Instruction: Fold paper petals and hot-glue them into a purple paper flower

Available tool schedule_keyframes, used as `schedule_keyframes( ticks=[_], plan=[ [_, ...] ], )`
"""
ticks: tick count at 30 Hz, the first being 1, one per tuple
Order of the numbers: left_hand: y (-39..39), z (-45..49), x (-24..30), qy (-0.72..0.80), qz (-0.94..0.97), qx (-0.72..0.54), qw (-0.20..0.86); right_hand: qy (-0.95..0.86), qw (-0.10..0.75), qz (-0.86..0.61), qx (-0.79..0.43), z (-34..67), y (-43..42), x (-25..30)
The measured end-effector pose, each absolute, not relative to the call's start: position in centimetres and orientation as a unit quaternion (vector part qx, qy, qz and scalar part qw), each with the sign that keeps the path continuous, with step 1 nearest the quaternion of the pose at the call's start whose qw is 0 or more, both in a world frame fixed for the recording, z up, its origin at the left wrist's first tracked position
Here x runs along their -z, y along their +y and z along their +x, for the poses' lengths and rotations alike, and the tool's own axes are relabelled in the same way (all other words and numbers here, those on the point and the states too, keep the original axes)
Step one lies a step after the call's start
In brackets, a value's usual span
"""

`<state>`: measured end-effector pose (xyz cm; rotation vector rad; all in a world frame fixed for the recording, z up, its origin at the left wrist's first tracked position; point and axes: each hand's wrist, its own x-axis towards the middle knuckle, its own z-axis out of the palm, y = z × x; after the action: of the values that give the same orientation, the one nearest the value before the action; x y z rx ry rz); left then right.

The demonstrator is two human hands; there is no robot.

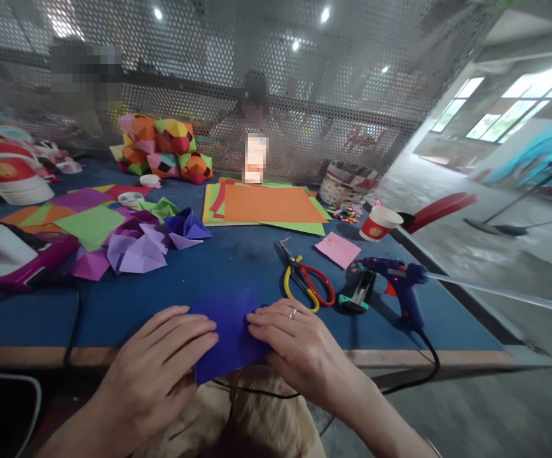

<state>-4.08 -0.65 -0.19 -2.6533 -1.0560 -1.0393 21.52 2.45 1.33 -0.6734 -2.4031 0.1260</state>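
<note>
In our two hands we hold a deep blue-violet sheet of paper (233,340) at the near edge of the blue-topped table (247,264), its lower corner reaching past the wooden rim. Our left hand (166,356) grips the sheet from nine o'clock, fingers close together on its upper face. Our right hand (292,337), with a ring on one finger, grips it from three o'clock, fingers bent over that side; we cannot make out either thumb clearly.

Around the sheet, we see scissors with one yellow and one red handle (297,263) at two o'clock, near our right hand, and a small pink paper square (338,250) beyond them. Between two and three o'clock lie a teal-and-black hand tool (356,298) and a dark blue glue gun (407,280). Toward half past twelve sits a stack of coloured paper, orange uppermost (271,203); toward half past ten, folded lilac and purple paper pieces (137,249).
</note>
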Motion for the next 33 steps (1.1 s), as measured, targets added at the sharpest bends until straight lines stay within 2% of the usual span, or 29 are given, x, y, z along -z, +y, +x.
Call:
schedule_keyframes(
  ticks=[9,13,18,25,33],
  plan=[
    [-1.0,-3.9,0.2,-0.388,-0.83,0.399,0.04,-0.893,0.345,-0.279,-0.073,20.8,2.3,-1.6],
    [-0.7,-3.4,-0.1,-0.44,-0.792,0.422,-0.018,-0.822,0.38,-0.403,-0.135,19.9,2.5,-1.7],
    [0.0,-2.6,-0.4,-0.554,-0.713,0.429,-0.028,-0.74,0.334,-0.548,-0.2,18.5,2.9,-2.1],
    [0.4,-1.5,0.1,-0.626,-0.655,0.422,0.021,-0.727,0.308,-0.607,-0.092,17.0,3.3,-1.5],
    [0.4,-1.2,0.9,-0.574,-0.706,0.414,0.032,-0.762,0.266,-0.591,-0.016,17.0,3.7,-1.0]
  ],
)
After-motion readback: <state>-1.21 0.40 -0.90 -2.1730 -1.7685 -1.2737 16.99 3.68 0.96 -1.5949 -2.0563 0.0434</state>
